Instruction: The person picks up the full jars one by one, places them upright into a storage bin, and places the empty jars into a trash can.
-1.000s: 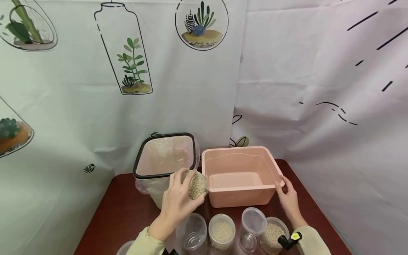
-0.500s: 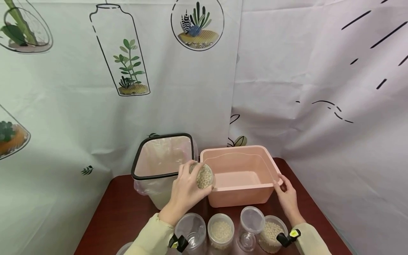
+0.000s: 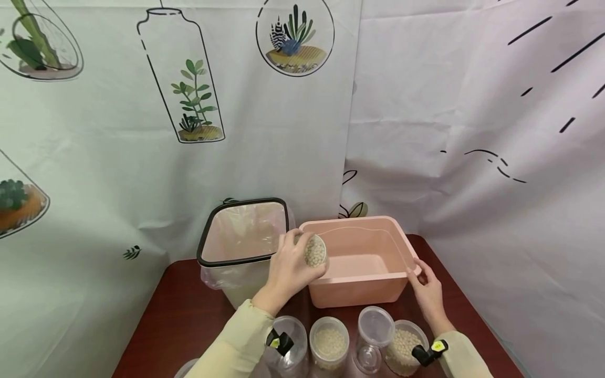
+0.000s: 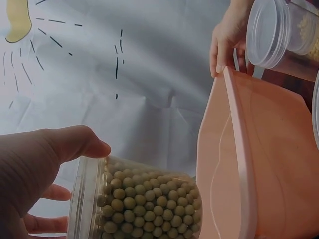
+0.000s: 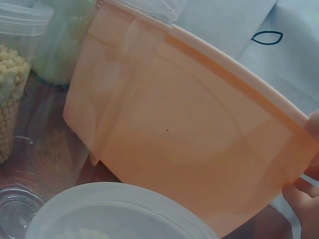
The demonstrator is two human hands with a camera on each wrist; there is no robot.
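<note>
My left hand (image 3: 290, 265) grips a clear plastic jar (image 3: 315, 251) of small round pale beads, fingers and thumb around its lid end. The jar lies tipped on its side, and in the left wrist view its beads (image 4: 149, 206) show through the wall. It overlaps the front left rim of a pink plastic tub (image 3: 359, 289) in the head view. The tub's interior shows only bare pink plastic. My right hand (image 3: 427, 294) pinches the tub's front right corner, thumb and fingers on either side of the rim.
A waste bin with a black rim (image 3: 236, 261) and plastic liner stands left of the tub. Along the front of the dark red table (image 3: 184, 299) are an empty clear jar (image 3: 295, 344), a bead-filled jar (image 3: 330, 346), another clear jar (image 3: 375, 323) and one more bead-filled jar (image 3: 404, 349).
My left hand has carried the bead jar rightward and slightly up, from in front of the waste bin to the tub's left rim. My right hand keeps its hold on the corner.
</note>
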